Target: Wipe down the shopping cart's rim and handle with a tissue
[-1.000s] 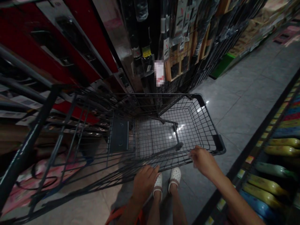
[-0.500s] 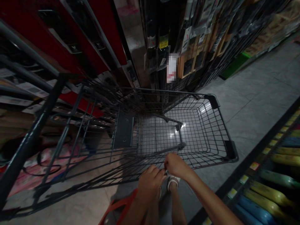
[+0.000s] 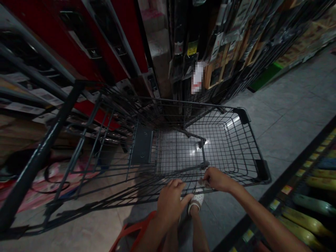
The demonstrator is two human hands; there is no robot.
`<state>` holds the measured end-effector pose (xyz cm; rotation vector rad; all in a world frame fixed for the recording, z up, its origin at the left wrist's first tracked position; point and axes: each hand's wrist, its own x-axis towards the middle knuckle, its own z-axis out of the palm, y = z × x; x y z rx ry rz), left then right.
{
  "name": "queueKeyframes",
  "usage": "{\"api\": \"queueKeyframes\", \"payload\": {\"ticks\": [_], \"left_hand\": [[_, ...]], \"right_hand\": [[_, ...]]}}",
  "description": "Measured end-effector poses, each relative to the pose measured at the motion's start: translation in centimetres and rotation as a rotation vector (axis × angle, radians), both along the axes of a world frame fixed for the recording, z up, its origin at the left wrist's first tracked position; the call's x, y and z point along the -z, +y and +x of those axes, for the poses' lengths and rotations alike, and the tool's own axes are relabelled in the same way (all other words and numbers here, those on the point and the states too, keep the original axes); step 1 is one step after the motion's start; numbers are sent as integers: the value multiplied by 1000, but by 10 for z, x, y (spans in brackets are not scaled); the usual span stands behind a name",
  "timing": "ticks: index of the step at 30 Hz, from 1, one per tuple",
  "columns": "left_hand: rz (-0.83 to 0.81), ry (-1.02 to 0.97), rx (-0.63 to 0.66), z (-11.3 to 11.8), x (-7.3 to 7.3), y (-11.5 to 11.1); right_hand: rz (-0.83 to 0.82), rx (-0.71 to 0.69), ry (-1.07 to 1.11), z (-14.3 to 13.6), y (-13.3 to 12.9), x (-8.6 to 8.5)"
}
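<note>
A grey wire shopping cart (image 3: 240, 114) stands in front of me, its basket bare with the floor showing through the mesh. My left hand (image 3: 170, 201) is by the cart's near side, thumb and fingers apart, with nothing in it. To its right, my right hand (image 3: 217, 179) is closed over the near rim. A small, pale, thin piece of something (image 3: 203, 182) shows at its fingertips, too blurred to name.
Packaged goods hang on the rack (image 3: 181, 49) behind the cart. Shelves with yellow and blue packs (image 3: 319, 185) run along the right. An orange frame (image 3: 136, 229) and a white clog (image 3: 196, 200) are below my hands. A pink bag (image 3: 56, 178) shows through the cart's left end.
My hands were together at the cart's near side and are now apart. The right hand has moved right, and the left hand's fingers have spread. The view has shifted slightly.
</note>
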<state>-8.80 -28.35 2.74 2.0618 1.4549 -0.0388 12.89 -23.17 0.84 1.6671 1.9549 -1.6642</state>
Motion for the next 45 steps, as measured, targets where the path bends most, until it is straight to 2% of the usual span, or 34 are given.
{"api": "queueKeyframes", "payload": {"ticks": [4, 8, 13, 19, 28, 38, 45], "left_hand": [[-59, 62, 75, 3, -1, 7], [-85, 121, 135, 9, -2, 9], [-83, 168, 184, 11, -2, 10], [-55, 174, 247, 13, 4, 10], [-39, 194, 298, 20, 10, 8], [-34, 197, 244, 25, 0, 8], [-150, 227, 174, 30, 2, 8]], "right_hand": [[-104, -33, 27, 11, -3, 0], [-169, -48, 17, 1, -3, -1], [-162, -62, 5, -19, 3, 0], [-147, -63, 12, -27, 12, -3], [-198, -39, 170, -39, 9, 15], [-318, -141, 180, 5, 31, 12], [-407, -164, 138, 27, 34, 18]]}}
